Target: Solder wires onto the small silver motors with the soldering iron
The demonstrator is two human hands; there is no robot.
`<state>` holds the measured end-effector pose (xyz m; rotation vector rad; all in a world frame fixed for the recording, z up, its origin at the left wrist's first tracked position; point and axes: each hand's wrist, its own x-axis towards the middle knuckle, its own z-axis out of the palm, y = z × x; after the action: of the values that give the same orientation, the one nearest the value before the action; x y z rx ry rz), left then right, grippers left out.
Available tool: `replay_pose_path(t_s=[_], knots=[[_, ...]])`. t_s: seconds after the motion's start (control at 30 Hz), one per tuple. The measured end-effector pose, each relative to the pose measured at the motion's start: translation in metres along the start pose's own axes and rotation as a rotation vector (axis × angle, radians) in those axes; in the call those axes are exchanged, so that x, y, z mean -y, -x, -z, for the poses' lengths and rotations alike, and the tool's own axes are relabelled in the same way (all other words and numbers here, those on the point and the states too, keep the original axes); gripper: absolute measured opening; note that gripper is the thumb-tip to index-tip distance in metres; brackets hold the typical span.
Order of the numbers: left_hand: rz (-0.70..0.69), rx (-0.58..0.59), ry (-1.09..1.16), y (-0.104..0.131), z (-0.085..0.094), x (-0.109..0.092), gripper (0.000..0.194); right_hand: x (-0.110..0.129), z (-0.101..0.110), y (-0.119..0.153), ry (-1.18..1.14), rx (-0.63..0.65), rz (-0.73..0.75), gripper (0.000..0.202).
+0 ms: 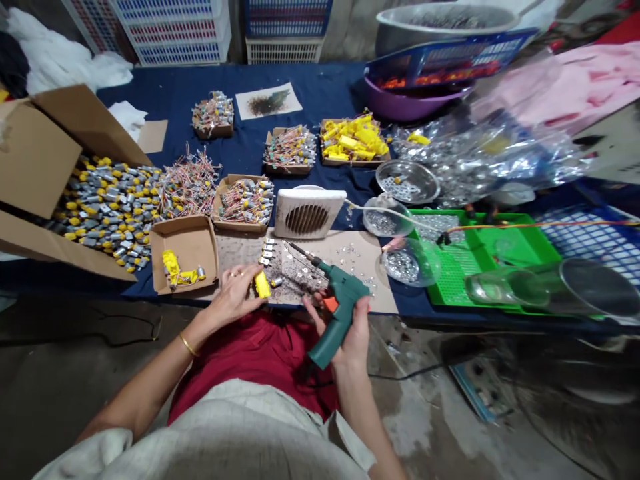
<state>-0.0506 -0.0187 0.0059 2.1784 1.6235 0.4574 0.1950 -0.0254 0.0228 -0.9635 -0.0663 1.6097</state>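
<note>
My right hand (354,333) is wrapped around the handle of a green soldering gun (345,293) with an orange trigger; its thin metal tip points to the upper left over the cardboard sheet. My left hand (236,293) pinches a small yellow plastic housing (262,285) near the table's front edge. Just right of that housing lies a small silver motor (276,283). A short row of small metal-and-dark parts (267,252) sits above my left fingertips. To the left, an open cardboard tray (184,267) holds a few yellow housings, one with a motor.
A white vent fan (309,213) stands behind the cardboard sheet (370,267). A large carton of motors (107,213) lies at left. Boxes of wired motors (245,202) and yellow housings (354,139) stand farther back. Bowls of metal pieces (400,265) and a green basket (525,243) are right.
</note>
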Motion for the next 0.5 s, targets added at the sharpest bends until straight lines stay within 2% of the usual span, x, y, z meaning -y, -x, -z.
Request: replay_pose_path(t_s=[0.13, 0.23, 0.37, 0.5], knots=[[-0.208, 0.143, 0.045, 0.004, 0.002, 0.009, 0.066, -0.01, -0.006, -0.006, -0.041, 0.013, -0.033, 0.051], [-0.31, 0.208, 0.073, -0.001, 0.002, 0.008, 0.069, -0.018, -0.011, -0.011, -0.046, 0.02, -0.046, 0.051], [-0.361, 0.248, 0.097, -0.01, -0.001, -0.001, 0.069, -0.029, -0.018, -0.019, -0.068, 0.025, -0.053, 0.051], [-0.331, 0.213, 0.118, -0.016, -0.01, -0.009, 0.071, -0.031, -0.021, -0.028, -0.046, 0.037, -0.009, 0.053]])
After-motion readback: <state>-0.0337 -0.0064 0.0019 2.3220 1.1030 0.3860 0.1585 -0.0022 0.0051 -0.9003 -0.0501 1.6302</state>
